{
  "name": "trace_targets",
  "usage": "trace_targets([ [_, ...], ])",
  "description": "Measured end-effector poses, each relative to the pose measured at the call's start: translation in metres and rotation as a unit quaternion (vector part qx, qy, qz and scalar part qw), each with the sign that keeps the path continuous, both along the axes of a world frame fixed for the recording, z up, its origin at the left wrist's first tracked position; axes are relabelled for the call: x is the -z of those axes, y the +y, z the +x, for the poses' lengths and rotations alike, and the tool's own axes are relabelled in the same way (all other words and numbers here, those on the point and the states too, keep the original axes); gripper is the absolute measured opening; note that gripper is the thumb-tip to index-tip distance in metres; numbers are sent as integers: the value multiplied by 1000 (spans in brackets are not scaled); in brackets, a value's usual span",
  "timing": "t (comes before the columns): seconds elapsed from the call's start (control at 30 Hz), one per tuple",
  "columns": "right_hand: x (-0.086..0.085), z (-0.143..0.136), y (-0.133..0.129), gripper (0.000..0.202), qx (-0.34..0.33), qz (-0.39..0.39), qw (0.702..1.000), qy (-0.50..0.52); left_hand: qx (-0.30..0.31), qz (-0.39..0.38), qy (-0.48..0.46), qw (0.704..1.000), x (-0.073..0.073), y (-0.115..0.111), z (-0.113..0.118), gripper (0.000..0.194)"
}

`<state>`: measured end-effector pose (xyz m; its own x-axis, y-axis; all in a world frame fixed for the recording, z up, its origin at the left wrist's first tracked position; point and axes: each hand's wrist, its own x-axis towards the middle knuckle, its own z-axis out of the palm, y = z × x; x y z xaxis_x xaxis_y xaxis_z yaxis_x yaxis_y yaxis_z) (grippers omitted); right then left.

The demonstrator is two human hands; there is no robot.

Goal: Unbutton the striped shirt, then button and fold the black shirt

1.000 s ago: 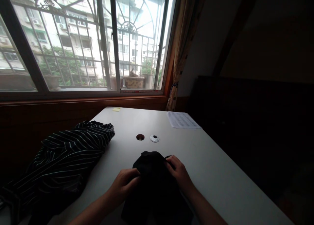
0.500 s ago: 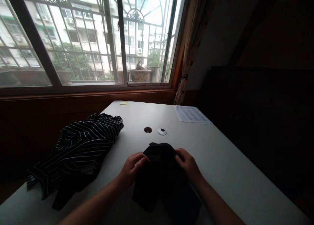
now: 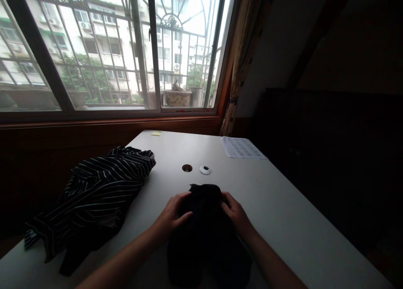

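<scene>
A dark black garment [image 3: 206,230], shaped like a pair of shorts with two leg-like parts spreading toward me, is between my hands at the near part of the table. My left hand [image 3: 174,213] holds its left edge, thumb lying over the cloth and fingers along the upper side. On the opposite edge, my right hand [image 3: 234,213] grips the fabric with fingers curled and partly hidden by it. The lower cloth is too dark to show detail. To the left lies a crumpled black garment with white stripes [image 3: 103,188], apart from both hands.
The white table [image 3: 277,222] has a round cable hole [image 3: 187,168] with its white cover [image 3: 205,170] beside it. Printed papers [image 3: 242,148] lie at the far right, a yellow sticky note [image 3: 156,133] at the far left edge. Behind is a barred window [image 3: 110,49].
My left hand has shifted on the black cloth, its thumb now wider from the fingers. The garment's top has bunched narrower between my hands. The view has turned slightly right.
</scene>
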<state>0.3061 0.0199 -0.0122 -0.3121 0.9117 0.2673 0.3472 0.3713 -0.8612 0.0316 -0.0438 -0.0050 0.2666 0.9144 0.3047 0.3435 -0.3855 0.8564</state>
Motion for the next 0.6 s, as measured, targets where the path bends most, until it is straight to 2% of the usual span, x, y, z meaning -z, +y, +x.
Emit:
trace_targets([
  [0.17,-10,-10,-10,32,-92,-16,996,5,34,37,70,996,-1,-3,3,73],
  [0.3,-17,-21,-24,33,-157,-67,985,24,31,28,82,996,9,-4,6,85],
  [0.47,-15,-28,-33,40,-201,-131,968,77,-12,11,63,998,18,-4,10,89],
  [0.6,-16,-27,-32,45,-210,-150,961,98,-17,-9,45,999,13,-6,15,83],
])
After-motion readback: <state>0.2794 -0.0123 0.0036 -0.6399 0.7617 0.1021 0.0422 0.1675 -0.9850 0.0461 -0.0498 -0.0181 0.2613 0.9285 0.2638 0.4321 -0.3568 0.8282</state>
